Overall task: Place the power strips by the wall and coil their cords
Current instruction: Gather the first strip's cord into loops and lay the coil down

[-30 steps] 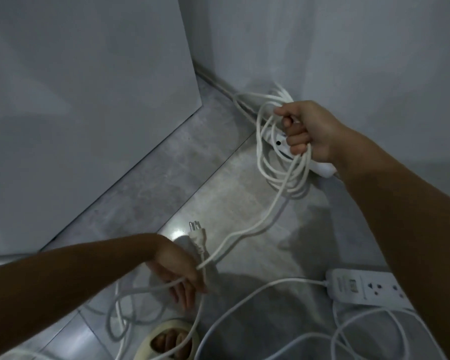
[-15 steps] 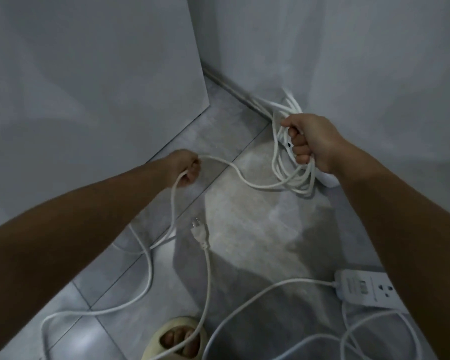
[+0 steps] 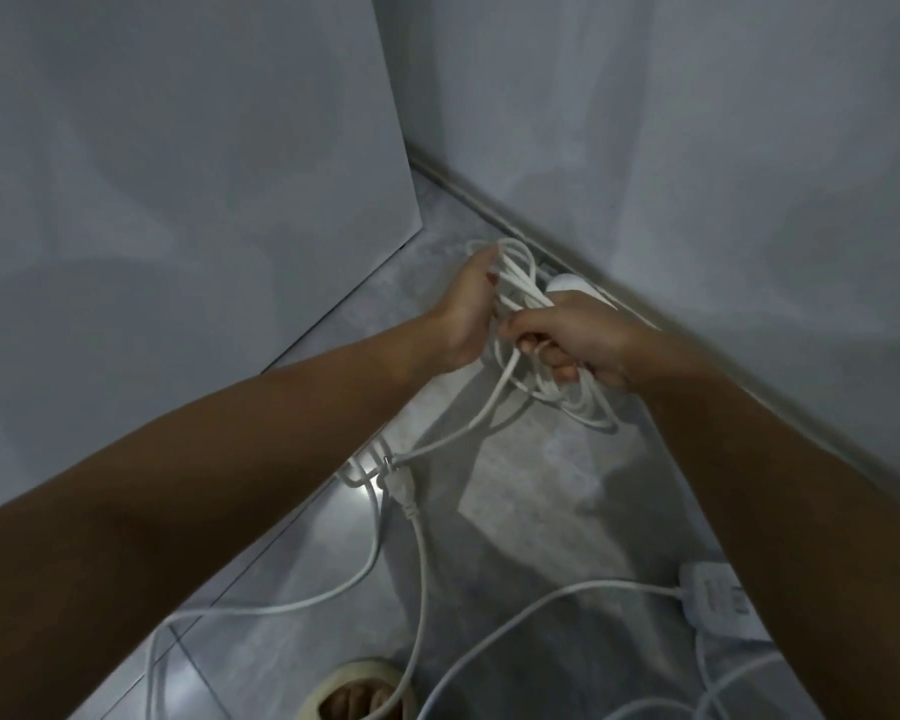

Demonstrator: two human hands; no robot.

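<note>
My right hand [image 3: 578, 340] grips a bundle of white cord loops [image 3: 520, 283] just above the floor near the wall. My left hand [image 3: 463, 314] presses a strand against the same bundle from the left. One white power strip [image 3: 572, 284] lies by the wall behind the hands, mostly hidden. From the bundle a loose cord [image 3: 458, 433] runs down and left across the tiles. A white plug [image 3: 398, 485] lies on the floor below the hands. A second power strip [image 3: 718, 600] lies at the lower right, partly under my right forearm.
A grey panel [image 3: 178, 200] stands at the left and a grey wall [image 3: 697, 148] at the right, meeting in a corner. More loose white cord [image 3: 489, 631] trails over the floor tiles. My foot in a pale sandal [image 3: 357, 693] shows at the bottom edge.
My left hand has carried a length of cord up and right to the bundle in my right hand. The view has shifted closer to the corner.
</note>
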